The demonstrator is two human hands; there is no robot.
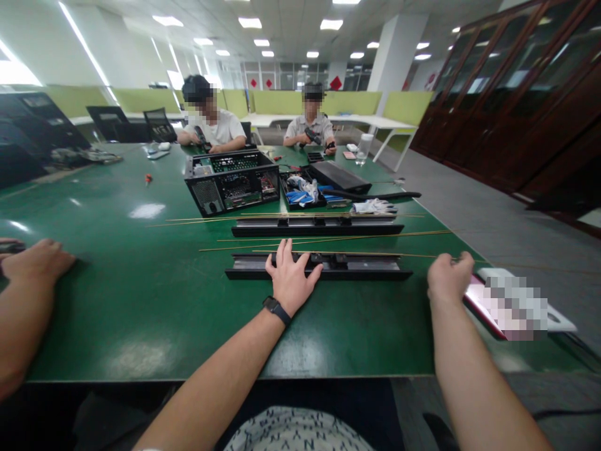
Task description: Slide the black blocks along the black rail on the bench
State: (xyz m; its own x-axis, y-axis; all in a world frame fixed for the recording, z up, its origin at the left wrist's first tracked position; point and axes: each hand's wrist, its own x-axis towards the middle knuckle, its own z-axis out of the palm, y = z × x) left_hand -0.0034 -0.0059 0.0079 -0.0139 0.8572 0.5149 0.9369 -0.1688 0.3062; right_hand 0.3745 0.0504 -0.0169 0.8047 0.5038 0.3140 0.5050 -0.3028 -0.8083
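Left hand (291, 280), fingers spread, rests over the nearer long black rail (370, 274); right hand (448, 279) pinches a thin golden rod (417, 255).

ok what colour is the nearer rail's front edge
The front edge is black, clearest in the head view.

Blk sq. watch (271, 304) w/ blk strap (283, 314) on L wrist (289, 303); pale top (295, 429) w/ dk N/Y lettering (308, 445).
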